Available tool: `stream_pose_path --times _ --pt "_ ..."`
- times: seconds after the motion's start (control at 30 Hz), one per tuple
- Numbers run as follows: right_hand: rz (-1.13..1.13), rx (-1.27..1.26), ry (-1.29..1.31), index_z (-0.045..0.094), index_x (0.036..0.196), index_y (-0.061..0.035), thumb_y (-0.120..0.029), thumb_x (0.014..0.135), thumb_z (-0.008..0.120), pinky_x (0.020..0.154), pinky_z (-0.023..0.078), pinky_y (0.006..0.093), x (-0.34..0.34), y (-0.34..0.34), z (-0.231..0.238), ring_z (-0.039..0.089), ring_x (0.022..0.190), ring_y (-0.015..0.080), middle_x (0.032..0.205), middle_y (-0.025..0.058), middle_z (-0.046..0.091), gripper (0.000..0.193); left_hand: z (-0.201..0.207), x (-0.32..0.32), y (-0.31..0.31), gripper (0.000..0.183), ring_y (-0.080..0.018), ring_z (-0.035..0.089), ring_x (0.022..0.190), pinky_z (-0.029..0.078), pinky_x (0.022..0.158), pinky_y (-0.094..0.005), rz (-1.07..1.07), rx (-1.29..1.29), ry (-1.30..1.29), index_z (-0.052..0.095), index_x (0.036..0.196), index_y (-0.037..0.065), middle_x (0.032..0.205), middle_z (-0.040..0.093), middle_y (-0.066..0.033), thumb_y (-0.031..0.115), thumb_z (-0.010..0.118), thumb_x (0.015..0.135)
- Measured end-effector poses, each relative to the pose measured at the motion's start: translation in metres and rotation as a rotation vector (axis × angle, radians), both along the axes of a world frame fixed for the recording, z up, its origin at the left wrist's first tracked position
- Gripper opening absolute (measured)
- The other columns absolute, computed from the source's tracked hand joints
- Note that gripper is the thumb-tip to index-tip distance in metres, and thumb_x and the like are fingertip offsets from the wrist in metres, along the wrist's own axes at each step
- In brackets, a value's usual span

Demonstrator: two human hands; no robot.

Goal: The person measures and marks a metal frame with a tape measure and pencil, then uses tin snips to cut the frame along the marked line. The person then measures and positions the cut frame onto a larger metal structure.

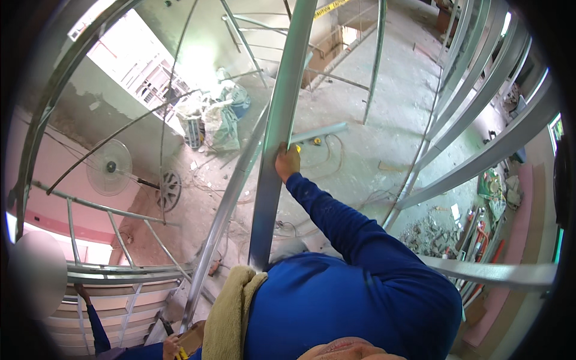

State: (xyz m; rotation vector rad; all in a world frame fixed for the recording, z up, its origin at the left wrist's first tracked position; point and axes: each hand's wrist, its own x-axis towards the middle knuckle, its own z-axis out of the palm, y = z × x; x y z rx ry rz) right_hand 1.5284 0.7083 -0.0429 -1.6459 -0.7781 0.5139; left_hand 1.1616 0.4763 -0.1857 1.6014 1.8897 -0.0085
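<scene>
My right arm reaches forward in a blue sleeve. The right hand (287, 164) grips the edge of a long, wide metal stud (267, 198) that runs from close to my chest up past the top of the view. A small yellow spot shows beside its fingers; whether it is held I cannot tell. Next to that stud stands a narrower slanting metal bar (219, 234). My left hand does not show; a tan towel (231, 315) lies over that shoulder. At the lower left, blue-sleeved hands that seem another person's show: one on a metal frame, one at a yellow-and-black tool (182, 353).
Curved-looking metal studs (480, 129) line the right side. A standing fan (111, 167) and filled sacks (222, 117) are on the left. Rubble (429, 234) and loose cables lie on the floor. A metal ladder-like frame (126, 273) crosses the lower left.
</scene>
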Motion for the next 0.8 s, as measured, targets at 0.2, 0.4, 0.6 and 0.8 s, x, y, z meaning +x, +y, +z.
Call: stream_pose_path --times 0.2,0.4,0.6,0.8 --pt "0.118 -0.086 -0.037 0.060 0.098 0.0050 -0.040 0.099 0.045 0.079 0.048 0.0524 0.076 0.061 -0.021 0.061 0.090 0.0498 0.091 0.0303 0.065 0.047 -0.029 0.061 0.035 0.053 -0.0495 0.061 0.087 0.046 0.071 -0.0547 0.006 -0.050 -0.029 0.059 0.095 0.005 0.085 0.065 -0.0276 0.056 0.050 0.093" --pt "0.230 -0.234 0.093 0.064 0.098 0.0066 -0.037 0.094 0.053 0.077 0.051 0.0457 0.162 0.138 -0.058 0.067 0.090 0.0417 0.095 0.0268 0.068 0.045 -0.075 0.101 0.040 0.054 -0.0497 0.061 0.087 0.046 0.071 -0.0548 0.055 -0.088 -0.027 0.059 0.095 0.005 0.085 0.065 -0.0275 0.057 0.049 0.093" --pt "0.334 -0.456 0.147 0.065 0.106 0.0056 -0.031 0.092 0.058 0.078 0.051 0.0438 0.233 0.218 -0.094 0.068 0.092 0.0379 0.098 0.0245 0.069 0.040 -0.109 0.173 0.124 0.057 -0.0454 0.058 0.100 0.045 0.081 -0.0524 0.080 -0.239 -0.295 0.061 0.094 0.006 0.101 0.063 -0.0274 0.061 0.045 0.094" --pt "0.256 -0.573 0.151 0.066 0.108 0.0032 -0.024 0.090 0.062 0.081 0.051 0.0416 0.284 0.271 -0.133 0.067 0.096 0.0381 0.102 0.0245 0.069 0.032 -0.138 0.226 0.208 0.050 -0.0431 0.061 0.102 0.047 0.086 -0.0496 -0.156 -0.357 -0.082 0.059 0.110 0.000 0.105 0.065 -0.0274 0.047 0.057 0.093"
